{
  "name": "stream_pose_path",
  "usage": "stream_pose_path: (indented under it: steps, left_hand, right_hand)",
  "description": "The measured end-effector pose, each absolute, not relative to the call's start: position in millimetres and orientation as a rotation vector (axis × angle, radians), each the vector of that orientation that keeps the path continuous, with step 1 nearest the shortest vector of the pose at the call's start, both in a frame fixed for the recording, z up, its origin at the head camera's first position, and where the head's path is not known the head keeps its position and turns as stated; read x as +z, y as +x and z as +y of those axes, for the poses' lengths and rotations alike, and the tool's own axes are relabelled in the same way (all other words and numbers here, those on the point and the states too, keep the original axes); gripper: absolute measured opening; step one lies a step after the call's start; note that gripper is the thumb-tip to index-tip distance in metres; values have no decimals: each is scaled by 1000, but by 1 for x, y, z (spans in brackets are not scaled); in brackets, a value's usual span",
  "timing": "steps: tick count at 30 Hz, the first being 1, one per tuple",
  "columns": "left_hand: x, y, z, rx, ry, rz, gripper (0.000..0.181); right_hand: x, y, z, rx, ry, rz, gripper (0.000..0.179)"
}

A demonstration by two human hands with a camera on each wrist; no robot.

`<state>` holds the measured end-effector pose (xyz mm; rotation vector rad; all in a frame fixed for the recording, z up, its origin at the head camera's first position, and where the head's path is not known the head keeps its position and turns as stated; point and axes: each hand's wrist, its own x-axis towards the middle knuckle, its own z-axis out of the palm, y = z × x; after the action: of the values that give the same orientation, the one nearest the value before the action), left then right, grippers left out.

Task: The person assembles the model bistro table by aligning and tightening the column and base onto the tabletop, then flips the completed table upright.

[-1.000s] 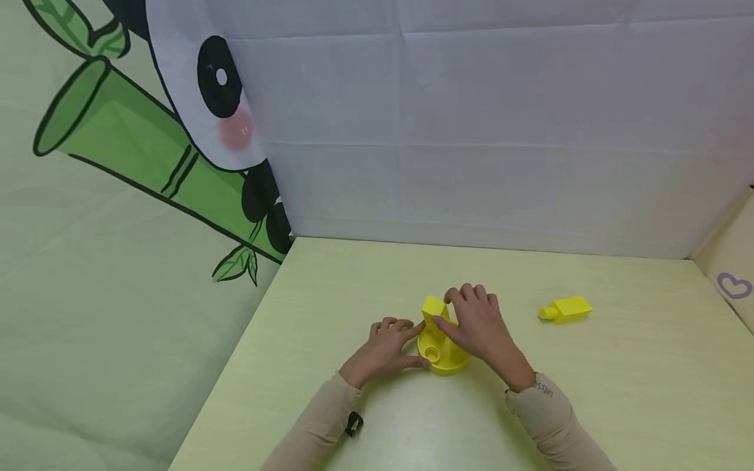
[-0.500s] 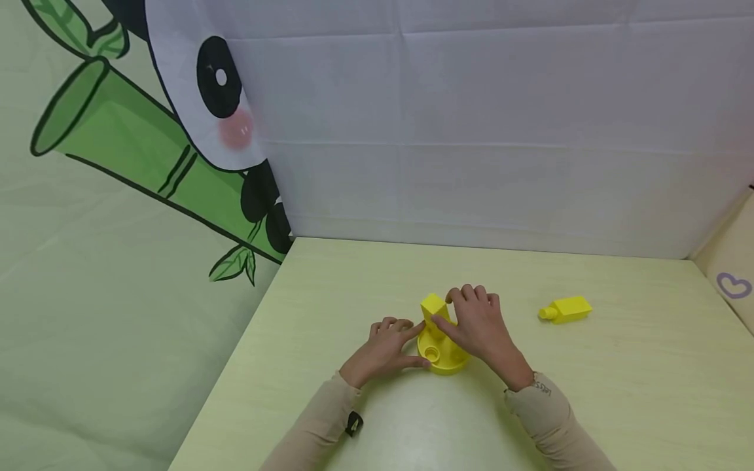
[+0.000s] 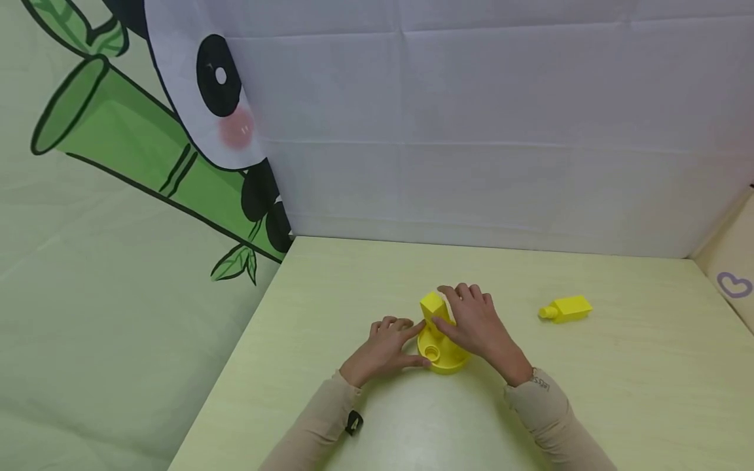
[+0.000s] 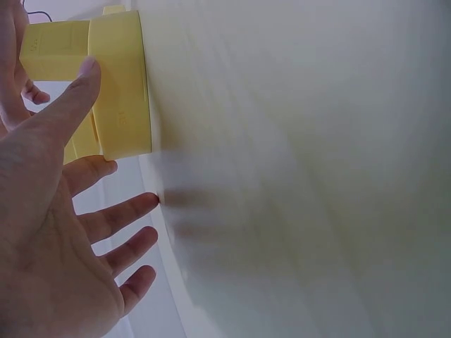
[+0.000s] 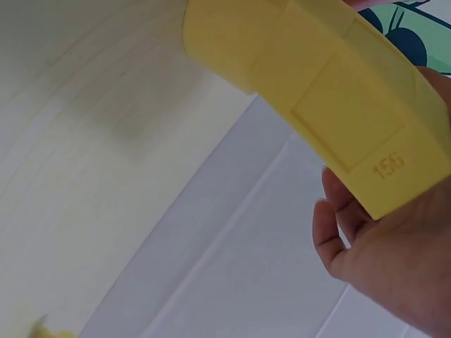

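Observation:
A round yellow base [image 3: 450, 363] with a raised ring-shaped socket [image 3: 432, 354] stands on the table. An upright yellow rectangular block [image 3: 432, 306] rises from its far left part. My left hand [image 3: 383, 350] steadies the base's left side between thumb and index finger; its other fingers are spread in the left wrist view. My right hand [image 3: 477, 327] holds the block, thumb at its near right side and index finger reaching behind its top. In the right wrist view the block [image 5: 352, 113] bears the embossed number 156. The block's lower end is mostly hidden.
Another yellow block [image 3: 570, 309] with a round stepped peg lies on its side at the right of the pale table [image 3: 636, 366]. A white cloth [image 3: 501, 131] hangs along the back, a printed green cloth [image 3: 118, 294] at the left.
The right index finger has straightened and shifted left behind the block's top. The block looks slightly turned. My left hand and the loose block have stayed put.

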<state>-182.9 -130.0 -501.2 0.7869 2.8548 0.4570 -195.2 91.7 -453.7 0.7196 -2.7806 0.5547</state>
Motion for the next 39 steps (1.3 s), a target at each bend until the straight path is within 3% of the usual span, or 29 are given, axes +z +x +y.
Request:
stream_pose_path:
  steps: [5,14,24,33,39]
  left_hand:
    - [-501,-182,-134,463,779,2843,81]
    - [-500,-183,-130,475,769,2842,83]
    - [-498,-190,-119,505,734,2859,82]
    - [-500,-186,-126,496,766,2850,81]
    - [-501,-182,-131,484,772,2843,81]
  right_hand:
    - [-453,-196,88,582,800,-2791,54]
    - [-446,-202,91,563,669,-2876,59]
    - [-440,-215,106,544,599,-2870,47]
    - [-441,-205,105,522,558,-2892,46]
    - [-443,-199,108,604,669,-2865,46]
